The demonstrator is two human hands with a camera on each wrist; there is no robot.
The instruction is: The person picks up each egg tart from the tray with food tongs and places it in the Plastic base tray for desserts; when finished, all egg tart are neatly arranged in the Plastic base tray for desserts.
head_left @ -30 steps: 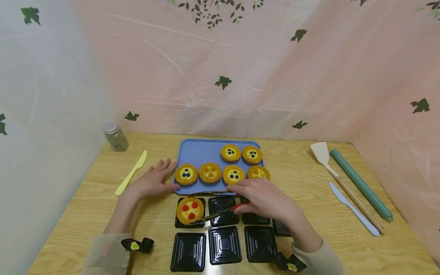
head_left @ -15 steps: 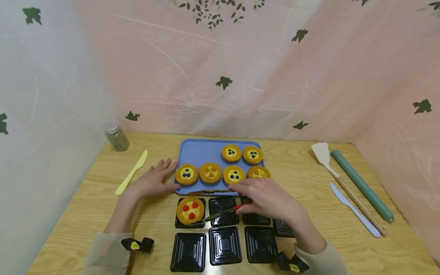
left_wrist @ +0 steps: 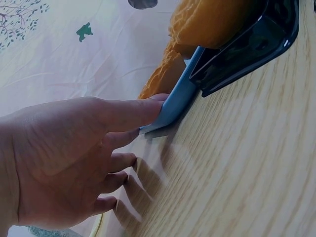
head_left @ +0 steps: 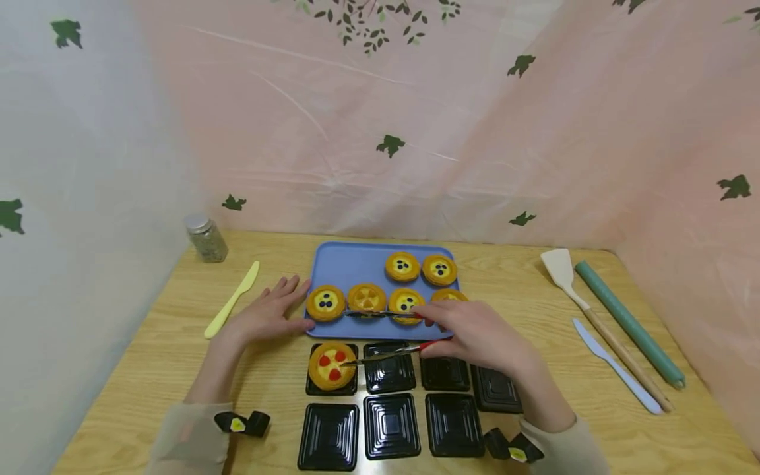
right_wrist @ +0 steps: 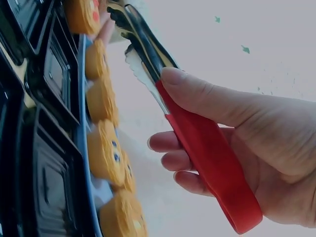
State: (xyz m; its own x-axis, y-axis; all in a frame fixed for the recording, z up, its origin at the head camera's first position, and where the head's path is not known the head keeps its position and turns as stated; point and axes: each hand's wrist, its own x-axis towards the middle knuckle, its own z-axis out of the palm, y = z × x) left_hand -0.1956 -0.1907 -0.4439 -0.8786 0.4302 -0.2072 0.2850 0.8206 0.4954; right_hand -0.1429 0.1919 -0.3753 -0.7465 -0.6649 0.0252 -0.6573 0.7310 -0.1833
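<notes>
My right hand grips red-handled tongs, their metal arms spread apart and raised above the tray's front edge. One arm crosses in front of the tarts; the other's tip overlaps the red-topped tart in the head view, and whether they touch I cannot tell. That tart sits in a black square plastic container at the left of the back row. With fingers extended, my left hand rests at the left edge of the blue tray, its thumb against the rim. Several tarts lie on the tray.
More black containers stand in rows before the tray. At left lie a yellow knife and a lidded jar. A spatula, green rolling pin and blue knife lie at right.
The tongs have come up off the red-topped tart and shifted right and away with my right hand. The tart stays in its container, and my left hand holds its place.
</notes>
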